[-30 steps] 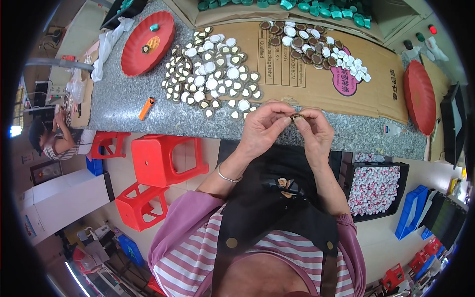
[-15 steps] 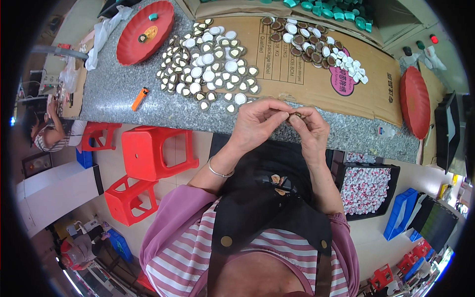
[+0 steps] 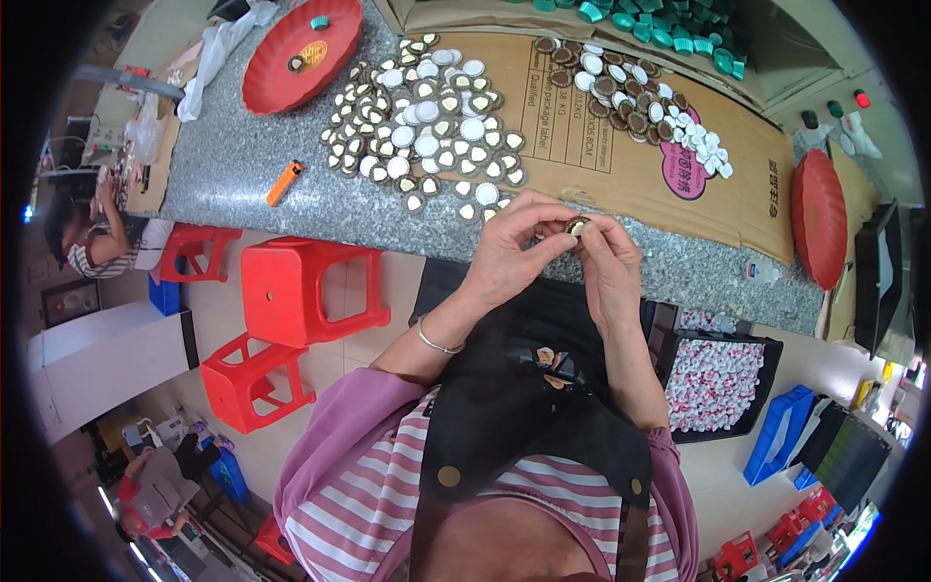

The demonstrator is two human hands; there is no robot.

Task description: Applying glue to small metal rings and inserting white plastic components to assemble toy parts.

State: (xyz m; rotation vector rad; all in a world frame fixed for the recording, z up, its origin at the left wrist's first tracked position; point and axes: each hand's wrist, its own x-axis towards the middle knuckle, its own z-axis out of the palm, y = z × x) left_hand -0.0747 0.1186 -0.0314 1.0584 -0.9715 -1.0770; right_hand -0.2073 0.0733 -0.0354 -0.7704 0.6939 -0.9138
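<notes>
Above the front edge of the speckled grey counter [image 3: 320, 209], my left hand [image 3: 519, 250] and my right hand [image 3: 612, 270] meet. Between their pinched fingertips is a small round dark-brown cap with a crimped rim [image 3: 577, 226], a pale piece showing on its face. Fingers cover much of it. Just beyond my left hand spreads a pile of similar dark caps [image 3: 482, 154], many with pale pieces and some with white discs. Farther right, plain brown caps [image 3: 637, 122] and white discs [image 3: 593, 64] lie on flattened cardboard [image 3: 543, 175], beside a cluster of small white pieces [image 3: 708, 145].
An orange lighter [image 3: 285, 182] lies left of the pile. One red fluted plate [image 3: 262, 73] sits at the far left, another [image 3: 819, 218] at the right. Green cups [image 3: 682, 44] fill a shelf behind. Red stools [image 3: 281, 296] and a black crate [image 3: 773, 373] stand below.
The cap between my fingertips now shows its pale face, where before it was mostly covered. The whole view has shifted slightly, and both hands stay together over the counter edge.
</notes>
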